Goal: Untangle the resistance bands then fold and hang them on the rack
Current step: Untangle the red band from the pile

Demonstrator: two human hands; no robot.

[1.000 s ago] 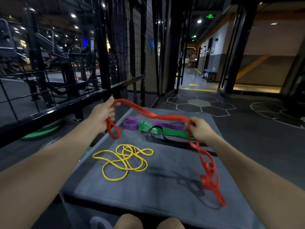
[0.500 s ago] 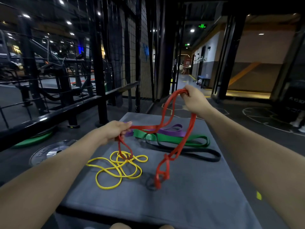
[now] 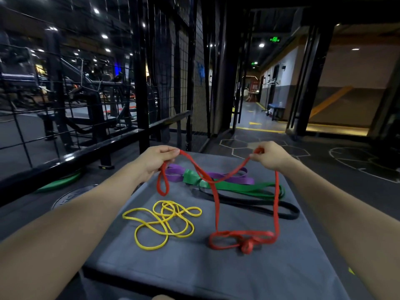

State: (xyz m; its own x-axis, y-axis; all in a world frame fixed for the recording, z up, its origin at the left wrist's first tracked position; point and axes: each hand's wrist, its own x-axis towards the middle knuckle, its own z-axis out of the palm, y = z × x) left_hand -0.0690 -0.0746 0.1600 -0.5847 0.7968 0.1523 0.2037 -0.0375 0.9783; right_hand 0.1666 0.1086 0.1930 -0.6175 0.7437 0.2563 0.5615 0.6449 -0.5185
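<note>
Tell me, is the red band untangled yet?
No. The red band, held up by left hand and right hand, has a knotted bunch lying on the mat.

Both forearms reached forward; the left hand [image 3: 159, 160] and right hand [image 3: 270, 156], level and apart, each pinched the red resistance band [image 3: 216, 204].

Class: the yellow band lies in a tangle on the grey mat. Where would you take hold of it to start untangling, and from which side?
Probably the yellow band at its long outer loop on the near left, approached from above on the left. That loop lies flat and single on the grey mat, away from the crossed strands in the middle.
</note>
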